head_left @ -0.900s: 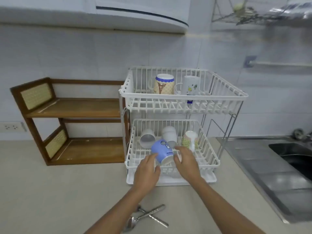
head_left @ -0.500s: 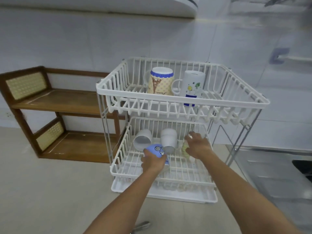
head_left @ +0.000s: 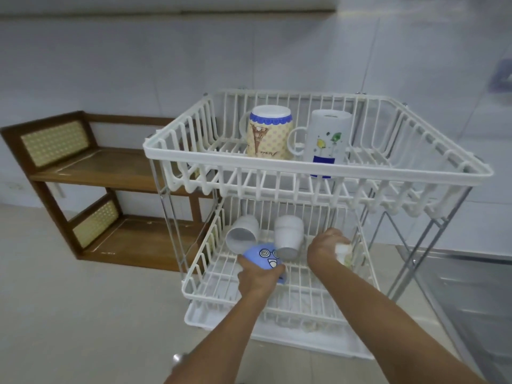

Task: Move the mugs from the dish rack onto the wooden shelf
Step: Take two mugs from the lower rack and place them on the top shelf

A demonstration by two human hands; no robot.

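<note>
A white two-tier dish rack (head_left: 279,159) stands on the counter. In its lower basket my left hand (head_left: 256,278) grips a blue mug (head_left: 263,256) with a cartoon face. My right hand (head_left: 322,249) is closed around a pale patterned mug (head_left: 343,252) at the basket's right side, mostly hidden by my fingers. Two white mugs (head_left: 242,234) (head_left: 288,234) lie tipped behind them. The upper basket holds a yellow mug with a blue rim (head_left: 267,133) and a tall white mug (head_left: 327,139), both upside down. The wooden shelf (head_left: 110,170) stands to the left with bare boards.
A white drip tray (head_left: 199,317) sits under the rack. A steel sink surround (head_left: 476,286) lies at the right. A metal utensil end (head_left: 177,357) shows at the bottom on the beige counter (head_left: 83,314). Tiled wall behind.
The view has moved closer to the rack. My right hand has closed around the pale patterned mug at the right; my left hand keeps its grip on the blue mug.
</note>
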